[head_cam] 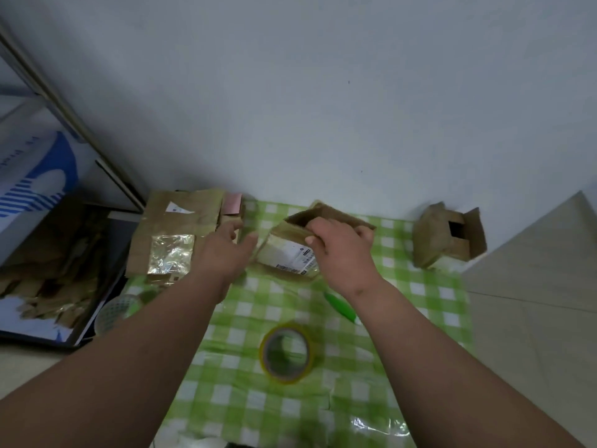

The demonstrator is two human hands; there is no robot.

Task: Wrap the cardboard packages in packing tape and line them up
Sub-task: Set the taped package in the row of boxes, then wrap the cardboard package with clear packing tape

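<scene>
Lying at far left on the green checked cloth (420, 305), a flat taped cardboard package (174, 234) sits against the wall. Just right of it the left hand (223, 253) hovers with its grip apart, fingers relaxed, holding nothing. Next, the open cardboard box (290, 250) with a white label stands mid-cloth, the right hand (342, 250) with its grip clamped on its upper flap. Nearer the person lie a roll of packing tape (287, 354) and a green cutter (342, 307). Another open package (449, 236) sits far right.
</scene>
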